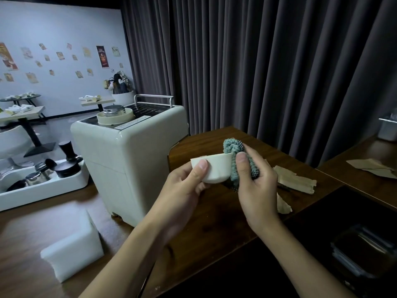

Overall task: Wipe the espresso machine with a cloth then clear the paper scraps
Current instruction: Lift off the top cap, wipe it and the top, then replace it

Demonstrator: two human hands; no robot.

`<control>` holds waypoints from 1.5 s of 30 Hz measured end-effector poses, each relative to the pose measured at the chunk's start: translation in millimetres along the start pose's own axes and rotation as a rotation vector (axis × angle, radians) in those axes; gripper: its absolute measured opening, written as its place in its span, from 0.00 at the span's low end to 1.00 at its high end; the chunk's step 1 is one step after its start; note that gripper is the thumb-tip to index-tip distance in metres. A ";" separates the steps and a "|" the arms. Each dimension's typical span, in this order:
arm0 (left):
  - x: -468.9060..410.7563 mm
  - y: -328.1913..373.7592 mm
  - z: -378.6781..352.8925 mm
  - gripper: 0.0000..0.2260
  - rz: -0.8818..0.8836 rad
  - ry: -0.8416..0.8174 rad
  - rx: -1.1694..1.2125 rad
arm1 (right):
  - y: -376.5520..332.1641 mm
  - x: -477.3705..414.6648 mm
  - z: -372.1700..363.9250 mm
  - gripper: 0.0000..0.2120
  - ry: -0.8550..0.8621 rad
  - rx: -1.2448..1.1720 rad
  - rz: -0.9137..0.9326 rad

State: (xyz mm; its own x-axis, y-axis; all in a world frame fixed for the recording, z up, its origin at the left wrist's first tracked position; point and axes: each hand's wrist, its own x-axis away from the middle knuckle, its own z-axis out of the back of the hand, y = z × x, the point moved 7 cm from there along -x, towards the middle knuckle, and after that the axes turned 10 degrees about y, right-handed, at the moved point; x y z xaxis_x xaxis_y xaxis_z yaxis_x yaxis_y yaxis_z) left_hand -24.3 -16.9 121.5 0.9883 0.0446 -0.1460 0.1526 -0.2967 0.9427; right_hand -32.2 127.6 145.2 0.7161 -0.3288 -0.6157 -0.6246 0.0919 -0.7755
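Mid-wipe — left hand (184, 183) grips a white cup (214, 168), right hand (255, 181) clutches the cloth (233, 147) — paper scraps (296, 179) uncleared.

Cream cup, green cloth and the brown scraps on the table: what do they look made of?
Cream cup: probably glazed ceramic, smooth with a soft sheen, though plastic is possible. Green cloth: knobbly knitted or woven fabric, perhaps microfibre or cotton. Brown scraps: matte kraft-like paper, with ragged torn edges.
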 end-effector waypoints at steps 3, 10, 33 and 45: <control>-0.7 -4.2 5.2 0.26 0.045 0.021 0.046 | -10.8 3.1 3.0 0.13 0.015 0.064 0.155; -1.8 -8.6 6.6 0.47 0.001 0.083 -0.020 | -17.4 4.8 -1.5 0.13 -0.053 0.042 0.192; -8.7 -12.1 13.1 0.33 0.118 -0.002 -0.051 | 11.4 -2.7 3.0 0.14 -0.016 0.034 -0.048; -2.7 -21.3 1.0 0.31 0.302 -0.281 -0.002 | -1.6 -12.6 6.9 0.11 0.067 0.150 0.180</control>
State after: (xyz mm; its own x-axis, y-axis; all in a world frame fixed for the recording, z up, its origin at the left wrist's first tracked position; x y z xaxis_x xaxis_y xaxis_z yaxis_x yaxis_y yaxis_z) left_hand -30.2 -11.6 101.6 0.9498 -0.3069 0.0611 -0.1439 -0.2547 0.9563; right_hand -38.1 138.1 153.3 0.5717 -0.3561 -0.7391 -0.6836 0.2913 -0.6692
